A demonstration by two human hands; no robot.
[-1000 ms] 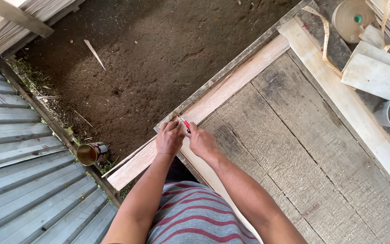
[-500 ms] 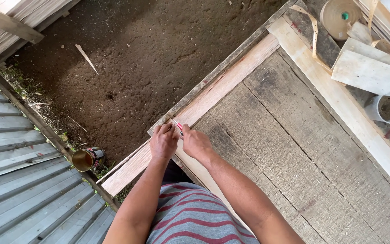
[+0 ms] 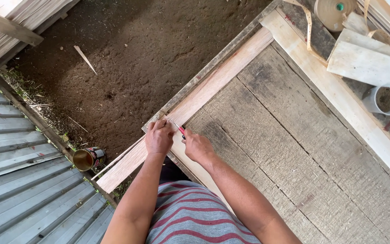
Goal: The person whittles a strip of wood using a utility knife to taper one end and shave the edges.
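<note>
1. Hands meet at the near end of a long pale wooden strip [image 3: 217, 81] that lies along the edge of a grey plank worktable [image 3: 294, 149], running from lower left to upper right.
2. Left hand [image 3: 159, 138] is curled, knuckles up, pressing down on the strip near its lower part; fingertips are tucked under and hidden, so how far they wrap the edge cannot be told.
3. Right hand [image 3: 197, 147] is closed around a small red-handled tool [image 3: 181, 131]. Only a short red and pale bit shows between the 2 hands; blade or tip is too small to make out, though it seems to touch the strip.
4. Strip's lower end overhangs the table corner above the ground, near an open tin can [image 3: 89, 158] lying on its side by the corrugated metal sheets [image 3: 19, 180].
5. Dark bare soil [image 3: 150, 49] fills the space beyond the table edge; a thin wood sliver [image 3: 85, 58] lies on it.
6. Upper left: a stack of pale boards [image 3: 10, 22], cut off by the frame.
7. Upper right: a second pale batten [image 3: 339, 95] crosses the table diagonally. Beyond it, a roll of tan banding tape [image 3: 332, 11], partly cut off, loose offcut boards [image 3: 369, 63], and a white cup [image 3: 384, 99] holding brown powder.
8. Person's striped shirt [image 3: 195, 217] fills the bottom centre, hiding the table's near corner.
</note>
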